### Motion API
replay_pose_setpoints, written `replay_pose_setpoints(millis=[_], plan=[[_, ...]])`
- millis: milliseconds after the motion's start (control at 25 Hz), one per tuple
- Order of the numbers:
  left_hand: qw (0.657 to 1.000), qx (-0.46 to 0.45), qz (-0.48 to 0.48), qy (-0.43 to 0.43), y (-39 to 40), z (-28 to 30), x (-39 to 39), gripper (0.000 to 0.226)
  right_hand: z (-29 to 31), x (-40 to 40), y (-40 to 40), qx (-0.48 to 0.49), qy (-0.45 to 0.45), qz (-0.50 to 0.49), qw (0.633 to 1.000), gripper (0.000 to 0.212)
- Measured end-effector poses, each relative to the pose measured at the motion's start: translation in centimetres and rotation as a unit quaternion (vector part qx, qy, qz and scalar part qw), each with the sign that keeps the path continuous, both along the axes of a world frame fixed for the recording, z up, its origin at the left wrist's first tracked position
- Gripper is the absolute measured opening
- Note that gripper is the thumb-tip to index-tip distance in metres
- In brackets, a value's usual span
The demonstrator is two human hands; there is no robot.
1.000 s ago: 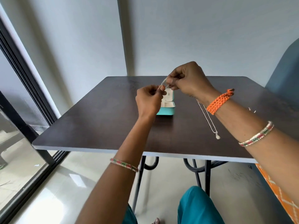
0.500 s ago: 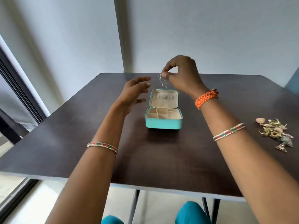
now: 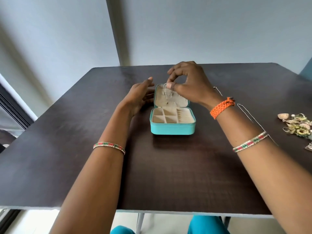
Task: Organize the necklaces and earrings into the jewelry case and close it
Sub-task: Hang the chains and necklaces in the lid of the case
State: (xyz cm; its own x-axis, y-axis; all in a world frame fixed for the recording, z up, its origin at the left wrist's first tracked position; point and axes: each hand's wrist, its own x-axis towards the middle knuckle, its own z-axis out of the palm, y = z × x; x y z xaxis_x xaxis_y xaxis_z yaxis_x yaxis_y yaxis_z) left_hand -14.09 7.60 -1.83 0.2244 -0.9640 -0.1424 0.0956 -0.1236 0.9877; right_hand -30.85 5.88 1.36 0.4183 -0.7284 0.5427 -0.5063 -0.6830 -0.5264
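Observation:
A teal jewelry case [image 3: 172, 128] lies open in the middle of the dark table, its cream lid [image 3: 179, 102] tilted back and its divided compartments bare. My right hand [image 3: 189, 81] hovers above the lid, thumb and forefinger pinched on a looped silver necklace [image 3: 167, 93] that dangles in front of the lid's lining. Just left of the case, my left hand [image 3: 140, 97] is open, fingers spread, holding nothing. Another thin silver necklace [image 3: 249, 115] lies on the table behind my right forearm. A pile of earrings [image 3: 298, 125] sits at the right edge.
The dark table [image 3: 67, 132] reaches to its near edge [image 3: 152, 211], with my knees in teal cloth below. A grey wall stands behind, a dark window frame [image 3: 10, 105] at the left.
My left hand has let go of the necklace and opened beside the case. My right hand has lowered the looped necklace toward the lid. The camera has tilted down and closer.

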Motion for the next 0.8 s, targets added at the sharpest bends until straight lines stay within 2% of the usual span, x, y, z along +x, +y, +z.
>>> replay_pose_setpoints(millis=[80,160,360,560,800], plan=[[0.999,-0.026,0.004,0.042,0.2,-0.1,0.2,0.025,-0.1,0.0,0.2,0.024,-0.044,0.026,0.998,0.002],[0.996,-0.044,-0.02,0.073,0.7,0.2,0.5,0.021,-0.4,0.2,0.5,0.029,-0.047,0.027,0.998,0.003],[0.992,-0.077,-0.066,0.071,1.6,0.5,0.8,0.008,-1.4,1.1,0.9,-0.071,0.013,-0.018,0.997,0.005],[0.988,-0.103,-0.083,0.076,1.6,0.6,1.1,0.006,-1.4,1.2,1.2,-0.195,0.056,-0.062,0.977,0.005],[0.988,-0.114,-0.086,0.053,1.8,1.1,1.0,0.005,-1.3,1.2,1.7,-0.237,0.037,-0.1,0.966,0.003]])
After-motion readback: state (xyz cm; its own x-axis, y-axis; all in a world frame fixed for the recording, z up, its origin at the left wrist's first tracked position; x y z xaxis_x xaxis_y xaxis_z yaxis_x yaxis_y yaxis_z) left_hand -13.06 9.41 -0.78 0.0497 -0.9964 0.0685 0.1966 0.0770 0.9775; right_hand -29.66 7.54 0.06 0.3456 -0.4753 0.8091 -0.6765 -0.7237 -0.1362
